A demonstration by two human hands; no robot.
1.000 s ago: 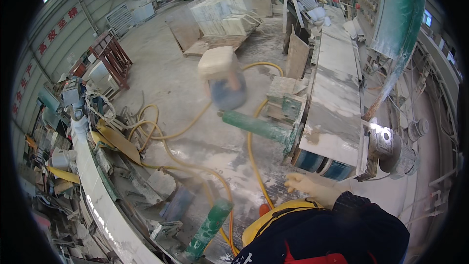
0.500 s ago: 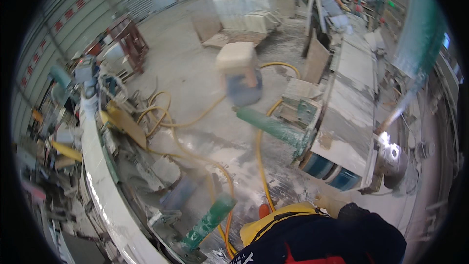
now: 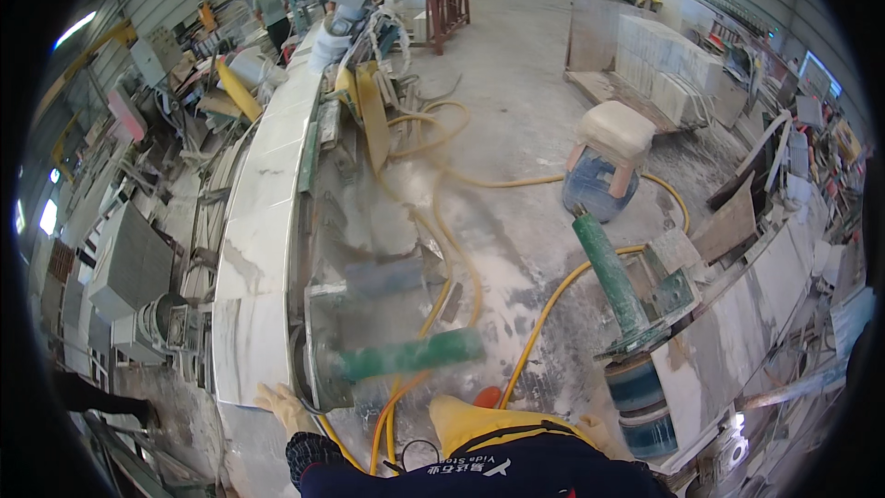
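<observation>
My left hand [image 3: 284, 408], in a pale glove, rests at the near right corner of a white veined stone slab [image 3: 251, 350]. Its fingers look stretched out over the slab's edge. That slab is the nearest in a row lying end to end along a conveyor on my left. Beside my yellow apron [image 3: 502, 426], my right hand [image 3: 601, 432] shows only as a bit of pale glove, its fingers hidden. Nearest to it is the blue roller end [image 3: 641, 406] of another conveyor, which carries grey-white slabs [image 3: 728, 332].
A green cylinder [image 3: 410, 353] juts from the left conveyor; another green cylinder [image 3: 610, 272] stands at the right one. Yellow hoses [image 3: 544, 314] loop over the wet floor. A padded stool [image 3: 604, 161] stands ahead. Beyond are stacked slabs [image 3: 664, 65]; a person [image 3: 272, 9] stands far left.
The view has swung left, so the left conveyor now lies before me. My left hand has come into view at the slab's near end; my right hand remains beside the apron.
</observation>
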